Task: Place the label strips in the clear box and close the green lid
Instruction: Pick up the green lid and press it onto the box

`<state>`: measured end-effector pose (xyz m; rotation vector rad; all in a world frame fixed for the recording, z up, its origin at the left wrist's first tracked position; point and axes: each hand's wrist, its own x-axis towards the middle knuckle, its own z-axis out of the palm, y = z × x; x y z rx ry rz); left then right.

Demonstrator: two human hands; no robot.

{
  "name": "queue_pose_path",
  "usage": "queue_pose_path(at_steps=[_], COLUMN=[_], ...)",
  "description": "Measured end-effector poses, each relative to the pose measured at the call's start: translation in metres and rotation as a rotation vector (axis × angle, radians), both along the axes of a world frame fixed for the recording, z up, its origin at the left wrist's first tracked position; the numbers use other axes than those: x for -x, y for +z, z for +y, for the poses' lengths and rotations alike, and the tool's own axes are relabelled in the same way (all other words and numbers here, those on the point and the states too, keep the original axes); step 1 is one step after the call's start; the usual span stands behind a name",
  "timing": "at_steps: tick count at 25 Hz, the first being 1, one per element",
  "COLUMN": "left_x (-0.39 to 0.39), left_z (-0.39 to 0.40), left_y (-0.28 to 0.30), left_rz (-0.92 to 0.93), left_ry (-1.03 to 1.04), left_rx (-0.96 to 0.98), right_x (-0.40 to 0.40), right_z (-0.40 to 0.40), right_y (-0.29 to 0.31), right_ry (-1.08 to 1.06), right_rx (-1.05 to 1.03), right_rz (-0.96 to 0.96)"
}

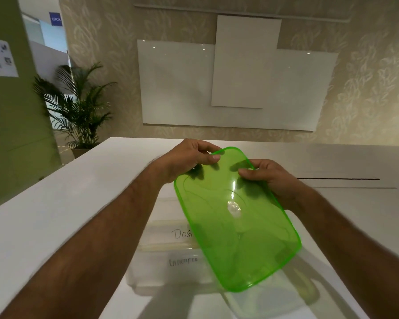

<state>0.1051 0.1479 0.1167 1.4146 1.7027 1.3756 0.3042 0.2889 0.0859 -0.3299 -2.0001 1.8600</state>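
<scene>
1. While you hold the green lid (237,217) above the clear box (168,268), treat the closing step as the one in hand; the lid is not yet seated.
2. Note the grip: your left hand (189,157) pinches the lid's far corner, and your right hand (267,178) clamps its right edge, both closed on the lid.
3. Check the box on the white table (55,203): two label strips (182,247) with handwriting show inside, just below and left of the tilted lid.
4. Judge the next move: level the lid, square it with the box rim, then lower and press down all around.
</scene>
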Motion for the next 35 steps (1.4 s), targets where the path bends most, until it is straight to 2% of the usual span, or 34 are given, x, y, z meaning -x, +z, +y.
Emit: queue_pose_path(at_steps=[2,4,6,9,11,17,20,26,31,35], left_x=[0.009,0.019,0.024,0.026,0.027,0.025,0.032,0.047,0.051,0.056], left_z=[-0.006,-0.013,-0.018,-0.025,-0.029,-0.033,-0.038,-0.064,-0.077,-0.083], left_y=[-0.001,-0.003,-0.011,-0.027,-0.034,-0.044,-0.042,-0.047,-0.059,-0.061], left_rz=[-0.051,-0.210,-0.342,-0.494,-0.572,-0.762,-0.735,-0.586,-0.592,-0.462], left_ry=[0.067,0.172,0.239,0.220,0.191,0.291,0.360,0.362,0.456,0.598], left_rx=[-0.045,-0.089,-0.049,0.066,0.075,-0.180,-0.259,-0.116,-0.113,-0.164], right_x=[0.006,0.010,0.015,0.025,0.030,0.043,0.036,0.032,0.045,0.049], right_z=[-0.006,-0.007,-0.007,-0.007,-0.010,-0.017,-0.017,-0.014,-0.035,-0.047], right_y=[0.001,0.002,-0.001,-0.006,-0.010,-0.022,-0.026,-0.033,-0.044,-0.051], right_ry=[-0.047,-0.131,-0.227,-0.335,-0.366,-0.362,-0.258,-0.118,-0.183,-0.282], right_rx=[0.034,0.141,0.285,0.497,0.586,0.649,0.643,0.484,0.405,0.356], right_rz=[0.034,0.103,0.191,0.347,0.415,0.454,0.407,0.293,0.225,0.161])
